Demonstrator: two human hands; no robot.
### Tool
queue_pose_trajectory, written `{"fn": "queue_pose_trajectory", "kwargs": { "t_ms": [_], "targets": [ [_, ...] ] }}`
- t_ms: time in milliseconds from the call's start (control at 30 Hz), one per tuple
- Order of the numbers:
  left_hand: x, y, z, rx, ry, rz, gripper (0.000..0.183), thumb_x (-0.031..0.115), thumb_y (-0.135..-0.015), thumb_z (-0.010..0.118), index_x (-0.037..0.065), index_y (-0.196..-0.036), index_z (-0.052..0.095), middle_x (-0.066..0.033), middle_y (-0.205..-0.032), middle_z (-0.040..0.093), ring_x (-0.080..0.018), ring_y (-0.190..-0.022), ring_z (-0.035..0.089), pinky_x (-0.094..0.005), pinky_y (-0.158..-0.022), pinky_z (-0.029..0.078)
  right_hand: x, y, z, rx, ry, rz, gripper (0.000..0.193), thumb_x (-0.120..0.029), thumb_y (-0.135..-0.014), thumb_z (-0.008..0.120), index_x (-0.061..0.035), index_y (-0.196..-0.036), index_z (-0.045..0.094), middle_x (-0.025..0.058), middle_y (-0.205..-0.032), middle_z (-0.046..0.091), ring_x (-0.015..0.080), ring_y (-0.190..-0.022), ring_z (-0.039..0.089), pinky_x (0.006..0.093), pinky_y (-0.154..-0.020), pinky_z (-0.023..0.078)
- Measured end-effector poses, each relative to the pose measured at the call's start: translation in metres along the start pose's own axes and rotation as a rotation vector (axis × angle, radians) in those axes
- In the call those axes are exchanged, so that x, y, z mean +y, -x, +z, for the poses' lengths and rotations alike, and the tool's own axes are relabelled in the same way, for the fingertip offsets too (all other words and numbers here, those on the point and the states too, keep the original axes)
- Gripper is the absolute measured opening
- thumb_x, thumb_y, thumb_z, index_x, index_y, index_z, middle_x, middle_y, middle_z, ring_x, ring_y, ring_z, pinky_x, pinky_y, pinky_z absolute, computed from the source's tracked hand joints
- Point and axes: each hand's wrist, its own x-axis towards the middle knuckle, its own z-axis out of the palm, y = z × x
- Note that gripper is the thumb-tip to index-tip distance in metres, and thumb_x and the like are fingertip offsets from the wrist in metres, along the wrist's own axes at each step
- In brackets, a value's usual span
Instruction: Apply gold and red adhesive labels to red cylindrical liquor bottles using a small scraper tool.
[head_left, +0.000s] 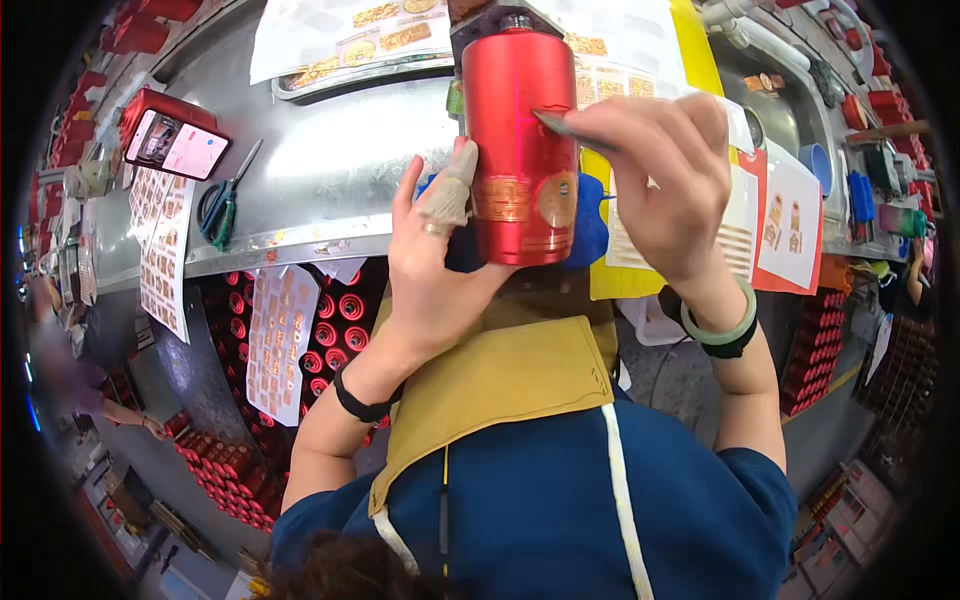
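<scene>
A shiny red bottle [517, 150] lies with its neck pointing away from me, on a blue support [590, 235]. Gold labels [503, 200] sit on its lower part, and a thin magenta line of light runs down its front. My left hand [432, 250] grips the bottle's lower left side, thumb at its base; pale coverings wrap some of its fingers. In my right hand [670, 170], slim dark tweezers [575, 130] are pinched, their tip against the bottle's right side or just over it.
On the metal bench [390, 130] lie blue-handled scissors [220, 210], a propped phone [177, 146] and gold label sheets [350, 30]. A yellow sheet [615, 282] and red folder [785, 270] lie right. Red bottles [340, 320] stand below the bench. A co-worker's arm [125, 412] shows far left.
</scene>
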Motion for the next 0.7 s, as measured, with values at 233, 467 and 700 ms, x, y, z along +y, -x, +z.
{"fn": "queue_pose_trajectory", "kwargs": {
  "t_ms": [233,467,700],
  "targets": [
    [-0.003,0.007,0.01,0.02,-0.056,-0.025,0.085,0.001,-0.076,0.084,-0.003,-0.152,0.046,-0.0184,-0.156,0.05,-0.034,-0.142,0.05,-0.0418,-0.118,0.038,-0.029,0.003,0.004,-0.05,-0.237,0.128,0.026,-0.005,-0.076,0.075,-0.0122,-0.101,0.075,0.003,-0.09,0.075,0.021,-0.071,0.058,0.034,-0.069,0.043],
    [-0.002,0.008,0.015,0.158,0.126,-0.045,0.087,0.003,-0.076,0.087,-0.004,-0.152,0.046,-0.0178,-0.154,0.053,-0.0254,-0.135,0.057,-0.038,-0.113,0.045,-0.055,0.017,-0.015,-0.239,-0.334,-0.018,0.029,-0.01,-0.073,0.073,-0.0139,-0.101,0.077,-0.0006,-0.089,0.073,0.018,-0.074,0.056,0.0319,-0.069,0.046],
    [0.009,0.006,0.009,0.183,0.041,-0.034,0.095,0.012,-0.066,0.095,-0.004,-0.149,0.05,-0.0178,-0.141,0.063,-0.0369,-0.12,0.061,-0.0444,-0.109,0.043,-0.015,-0.005,0.006,-0.047,0.014,-0.127,0.029,-0.011,-0.074,0.069,-0.0176,-0.102,0.073,-0.0011,-0.088,0.069,0.0215,-0.072,0.052,0.0317,-0.073,0.042]
  ]
}}
